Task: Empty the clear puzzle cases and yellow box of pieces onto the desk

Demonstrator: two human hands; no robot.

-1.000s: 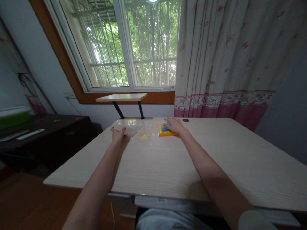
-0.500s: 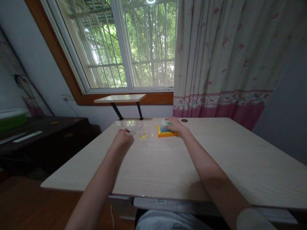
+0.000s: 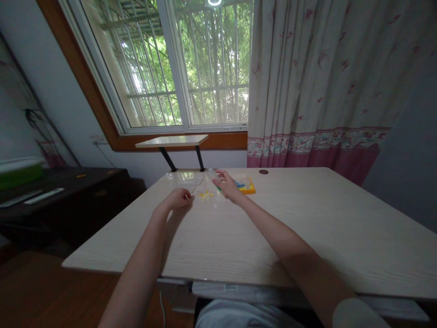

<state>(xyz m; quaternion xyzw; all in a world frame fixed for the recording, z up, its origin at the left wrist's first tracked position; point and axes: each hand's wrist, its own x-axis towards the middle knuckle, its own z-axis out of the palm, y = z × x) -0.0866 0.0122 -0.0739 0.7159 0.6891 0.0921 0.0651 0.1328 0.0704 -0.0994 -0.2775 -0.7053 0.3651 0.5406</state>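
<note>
Head view: yellow bits [image 3: 205,196], mid-frame, lie between hands, just right of left hand [image 3: 178,197], its fingers curled, grip unclear; right hand [image 3: 227,186] holds clear container [image 3: 211,173], slanting up-left.

A home room is suggested by the flowered curtain [image 3: 307,82] and barred window [image 3: 211,68] seen beyond both hands [image 3: 201,190].
</note>
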